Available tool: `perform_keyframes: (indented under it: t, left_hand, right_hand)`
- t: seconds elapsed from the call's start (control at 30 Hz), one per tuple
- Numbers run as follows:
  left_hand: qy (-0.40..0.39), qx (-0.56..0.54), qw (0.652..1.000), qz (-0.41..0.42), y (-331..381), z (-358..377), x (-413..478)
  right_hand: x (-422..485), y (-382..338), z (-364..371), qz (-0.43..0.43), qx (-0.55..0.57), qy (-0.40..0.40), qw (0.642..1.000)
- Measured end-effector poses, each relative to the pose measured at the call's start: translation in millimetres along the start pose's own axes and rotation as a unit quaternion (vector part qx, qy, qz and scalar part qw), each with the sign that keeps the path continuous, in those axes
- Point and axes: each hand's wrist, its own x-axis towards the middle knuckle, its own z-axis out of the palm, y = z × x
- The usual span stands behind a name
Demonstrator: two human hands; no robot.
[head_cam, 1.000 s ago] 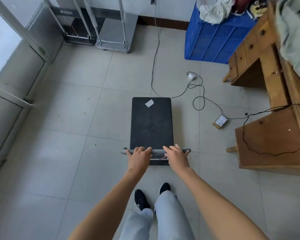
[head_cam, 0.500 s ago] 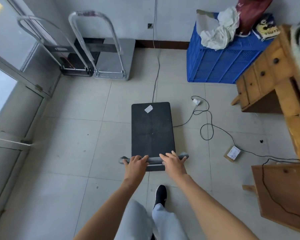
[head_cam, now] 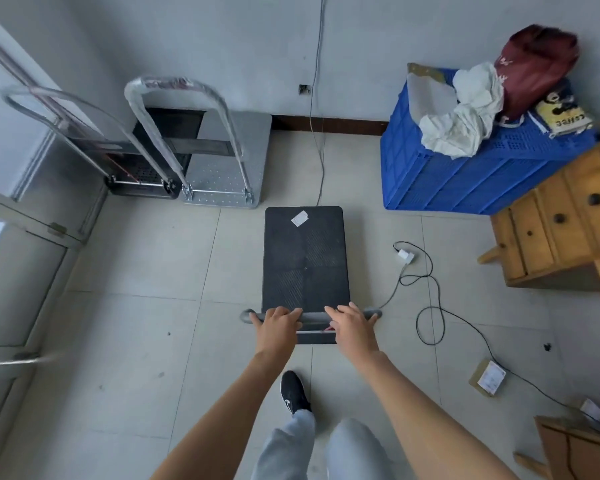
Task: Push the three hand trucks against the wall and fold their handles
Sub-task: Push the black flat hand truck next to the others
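A black hand truck stands in the middle of the tiled floor, its grey handle bar upright toward me. My left hand and my right hand both grip that bar, side by side. Against the far wall at the left stand two more hand trucks with handles upright: a silver one and a black one beside it in the corner. The black deck's front edge sits just short of the silver truck's near corner.
A blue crate piled with rags and bags stands at the back right. A wooden drawer unit is at the right. Cables, a white charger and a small box lie on the floor to the right. A glass door frame lines the left.
I have walked forward, pushing the black hand truck toward the far wall. The two parked trucks and the blue crate are closer. Both hands keep their grip on the handle.
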Motion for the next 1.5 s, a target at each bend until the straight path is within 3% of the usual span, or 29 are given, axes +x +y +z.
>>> perform_keyframes:
  t: [0.23, 0.4, 0.67, 1.07, 1.5]
  left_hand:
    - [-0.035, 0.000, 0.999, 0.005, -13, -88, 119]
    - [0.003, 0.018, 1.000, 0.015, -11, -125, 197]
    - [-0.047, 0.019, 0.999, 0.011, 19, -218, 337]
    - [-0.023, 0.003, 0.999, 0.023, 18, -310, 527]
    - [-0.043, 0.041, 0.997, 0.045, 14, -360, 606]
  right_hand:
    - [112, -41, -54, 0.034, 0.023, -0.003, 0.999]
    - [190, -46, -89, 0.033, 0.032, 0.019, 0.999]
    - [330, -50, -186, 0.023, 0.044, -0.001, 0.999]
    - [512, -75, -272, 0.061, 0.026, 0.031, 0.997]
    - [593, -94, -319, 0.068, 0.035, 0.030, 0.997]
